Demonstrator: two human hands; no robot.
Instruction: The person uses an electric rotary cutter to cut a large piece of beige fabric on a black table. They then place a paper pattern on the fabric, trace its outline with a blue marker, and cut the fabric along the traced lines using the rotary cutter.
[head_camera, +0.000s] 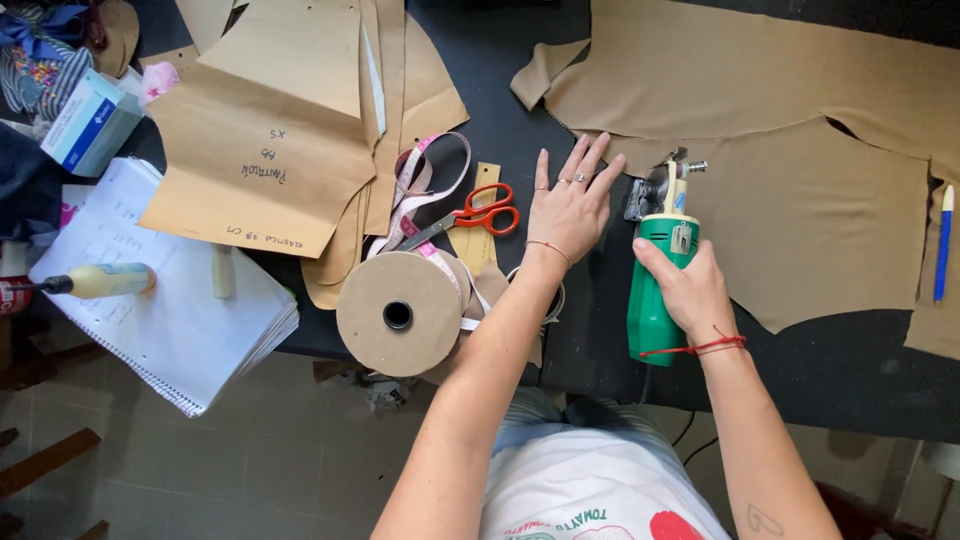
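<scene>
Right hand (690, 290) is wrapping its fingers (652, 262) around the green body of a handheld electric fabric cutter (660, 270), which is standing on the dark table (850, 370) at the left edge of the tan fabric (800, 200). Left hand (572, 205) is lying flat, fingers released and spread, grasping nothing, palm down on the table just left of the cutter blade. Red-handled scissors (478, 215) are lying beside that hand; 1 cardboard spool (398, 313), paper patterns (270, 140) and a notebook (160, 300) are sitting farther left.
</scene>
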